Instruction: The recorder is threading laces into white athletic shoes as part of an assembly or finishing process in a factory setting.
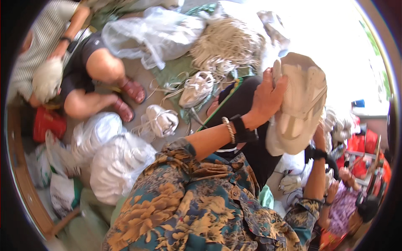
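A white sneaker [298, 111] without visible laces is held up in front of my legs, its toe pointing down toward me. My left hand [268, 97] grips the shoe's left edge near the upper end, thumb and fingers pressed against it. Mostly behind the shoe's lower right side is my right hand [320, 136]; its fingers are hidden, and it appears to support the shoe from behind. On the floor left of my knee lie a laced white sneaker [197, 88] and another white shoe [161, 120] with loose laces.
A heap of whitish laces [228, 44] lies ahead beside a clear plastic bag [153, 33]. Filled plastic bags [119, 165] stand at left. A seated person [46, 50] holds a white shoe [47, 79] there. Another person [341, 205] sits at lower right near red items.
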Action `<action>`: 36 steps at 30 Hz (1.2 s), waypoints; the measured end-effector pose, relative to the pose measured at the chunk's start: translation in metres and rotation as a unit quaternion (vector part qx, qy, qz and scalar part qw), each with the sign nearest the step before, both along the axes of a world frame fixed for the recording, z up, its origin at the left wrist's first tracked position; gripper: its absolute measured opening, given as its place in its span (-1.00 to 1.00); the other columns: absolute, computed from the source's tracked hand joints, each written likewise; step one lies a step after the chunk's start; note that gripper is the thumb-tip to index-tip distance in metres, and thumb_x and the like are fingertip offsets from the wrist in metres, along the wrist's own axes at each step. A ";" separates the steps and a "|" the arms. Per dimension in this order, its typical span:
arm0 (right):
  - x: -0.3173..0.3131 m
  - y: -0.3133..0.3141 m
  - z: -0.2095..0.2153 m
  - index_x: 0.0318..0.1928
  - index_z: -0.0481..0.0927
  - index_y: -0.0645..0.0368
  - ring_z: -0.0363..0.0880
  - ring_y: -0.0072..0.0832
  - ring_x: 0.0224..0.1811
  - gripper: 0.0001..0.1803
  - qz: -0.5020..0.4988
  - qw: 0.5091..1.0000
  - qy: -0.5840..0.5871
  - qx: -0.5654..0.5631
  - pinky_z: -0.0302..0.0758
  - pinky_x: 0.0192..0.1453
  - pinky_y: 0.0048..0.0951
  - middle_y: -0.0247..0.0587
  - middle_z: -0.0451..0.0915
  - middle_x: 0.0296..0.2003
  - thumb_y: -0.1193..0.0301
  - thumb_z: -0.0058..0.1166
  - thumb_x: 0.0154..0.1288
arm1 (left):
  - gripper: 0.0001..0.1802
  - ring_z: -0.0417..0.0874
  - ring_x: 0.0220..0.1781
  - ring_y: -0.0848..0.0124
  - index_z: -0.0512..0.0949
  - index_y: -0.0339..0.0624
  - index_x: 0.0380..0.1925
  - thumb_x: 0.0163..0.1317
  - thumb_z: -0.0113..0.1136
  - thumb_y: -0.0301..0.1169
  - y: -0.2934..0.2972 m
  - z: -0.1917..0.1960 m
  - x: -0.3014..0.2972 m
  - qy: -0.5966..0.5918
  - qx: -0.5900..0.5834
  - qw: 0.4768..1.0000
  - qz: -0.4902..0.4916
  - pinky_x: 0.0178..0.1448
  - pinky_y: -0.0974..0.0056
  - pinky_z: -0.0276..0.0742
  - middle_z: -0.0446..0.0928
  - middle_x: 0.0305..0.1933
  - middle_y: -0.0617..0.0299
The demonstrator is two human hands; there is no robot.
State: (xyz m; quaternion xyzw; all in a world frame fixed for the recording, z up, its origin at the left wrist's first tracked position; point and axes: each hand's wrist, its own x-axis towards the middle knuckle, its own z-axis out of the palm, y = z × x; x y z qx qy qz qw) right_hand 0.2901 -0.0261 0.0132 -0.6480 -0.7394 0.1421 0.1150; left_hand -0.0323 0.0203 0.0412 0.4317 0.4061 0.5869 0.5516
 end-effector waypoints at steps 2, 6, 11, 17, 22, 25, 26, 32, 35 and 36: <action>-0.004 -0.003 -0.017 -0.07 0.52 0.29 0.44 -0.28 0.01 -0.71 -0.071 0.991 -0.088 -0.069 0.38 0.10 -0.36 -0.09 0.52 -0.04 0.42 -0.04 0.23 | -0.37 0.57 -0.19 -0.15 0.24 -0.35 0.09 0.23 -0.12 -0.02 -0.005 0.000 0.010 0.111 0.004 0.993 -0.046 -0.08 0.03 0.42 0.54 -0.29 -0.26; -0.044 0.002 -0.019 -0.05 0.50 0.28 0.45 -0.40 -0.03 -0.70 -0.123 0.953 0.237 -0.142 0.39 0.08 -0.41 -0.19 0.52 -0.07 0.37 -0.06 0.28 | -0.35 0.51 -0.10 -0.20 0.25 -0.31 0.12 0.22 -0.15 0.01 -0.002 -0.015 0.027 0.323 0.005 0.940 -0.105 -0.02 -0.02 0.39 0.52 -0.26 -0.31; -0.047 -0.015 -0.030 0.04 0.43 0.25 0.45 -0.55 -0.09 -0.67 -0.150 0.825 0.528 -0.132 0.42 0.03 -0.50 -0.31 0.51 -0.10 0.33 -0.10 0.36 | -0.32 0.52 -0.10 -0.18 0.25 -0.29 0.13 0.20 -0.15 0.05 0.007 -0.028 0.048 0.349 0.030 0.925 -0.147 -0.01 0.01 0.40 0.52 -0.23 -0.29; -0.025 -0.037 -0.053 0.06 0.40 0.23 0.49 -0.55 -0.11 -0.63 -0.241 0.701 0.659 -0.124 0.44 0.01 -0.46 -0.25 0.53 -0.09 0.30 -0.09 0.33 | -0.24 0.55 -0.11 -0.12 0.21 -0.33 0.18 0.17 -0.19 0.09 0.009 -0.043 0.056 0.404 0.091 0.887 -0.206 -0.01 0.03 0.42 0.53 -0.20 -0.27; -0.026 -0.023 -0.012 0.00 0.50 0.22 0.55 -0.50 -0.18 -0.64 -0.284 0.867 0.407 0.038 0.44 -0.09 -0.47 -0.24 0.61 -0.26 0.29 -0.04 0.28 | -0.36 0.52 -0.05 -0.14 0.20 -0.12 0.21 0.23 -0.20 0.04 -0.005 -0.073 0.061 0.372 0.040 0.908 -0.190 0.02 0.03 0.40 0.51 -0.13 -0.25; -0.059 0.003 0.013 -0.01 0.51 0.24 0.57 -0.39 -0.18 -0.63 -0.198 0.910 0.312 0.188 0.44 -0.07 -0.44 -0.16 0.63 -0.30 0.25 -0.03 0.28 | -0.35 0.51 -0.08 -0.16 0.13 -0.16 0.24 0.25 -0.21 0.00 -0.019 -0.073 0.067 0.406 0.081 0.895 -0.165 -0.02 -0.01 0.41 0.50 -0.13 -0.27; -0.068 0.006 0.011 0.00 0.50 0.21 0.55 -0.31 -0.12 -0.61 -0.172 0.930 0.285 0.158 0.43 -0.03 -0.39 -0.10 0.61 -0.22 0.22 -0.01 0.26 | -0.33 0.52 -0.10 -0.16 0.11 -0.21 0.24 0.24 -0.18 -0.01 -0.026 -0.070 0.069 0.411 0.090 0.892 -0.164 -0.03 -0.02 0.41 0.49 -0.13 -0.28; -0.080 -0.003 -0.001 0.12 0.41 0.12 0.39 -0.12 0.11 -0.42 -0.089 0.983 0.049 0.152 0.34 0.17 -0.24 -0.02 0.36 0.13 0.16 0.13 0.10 | -0.02 0.21 0.24 -0.09 -0.18 -0.34 0.32 0.14 0.02 0.07 -0.046 -0.087 0.073 0.324 0.050 0.920 -0.214 0.28 0.01 0.14 0.19 0.18 -0.26; -0.072 -0.007 -0.003 0.14 0.40 0.15 0.40 -0.21 0.11 -0.42 -0.111 0.972 0.167 0.120 0.36 0.16 -0.29 -0.05 0.36 0.12 0.26 0.16 0.08 | -0.01 0.18 0.32 0.10 -0.10 -0.32 0.32 0.10 0.17 0.03 -0.054 -0.105 0.080 0.189 -0.036 0.959 -0.209 0.32 0.19 0.13 0.16 0.26 -0.15; -0.070 -0.010 -0.003 0.14 0.40 0.16 0.40 -0.25 0.11 -0.42 -0.127 0.965 0.196 0.116 0.36 0.16 -0.32 -0.06 0.37 0.10 0.30 0.18 0.07 | -0.02 0.21 0.30 0.19 -0.01 -0.31 0.29 0.03 0.27 -0.04 -0.053 -0.107 0.079 0.056 -0.122 0.955 -0.263 0.32 0.22 0.14 0.20 0.25 -0.08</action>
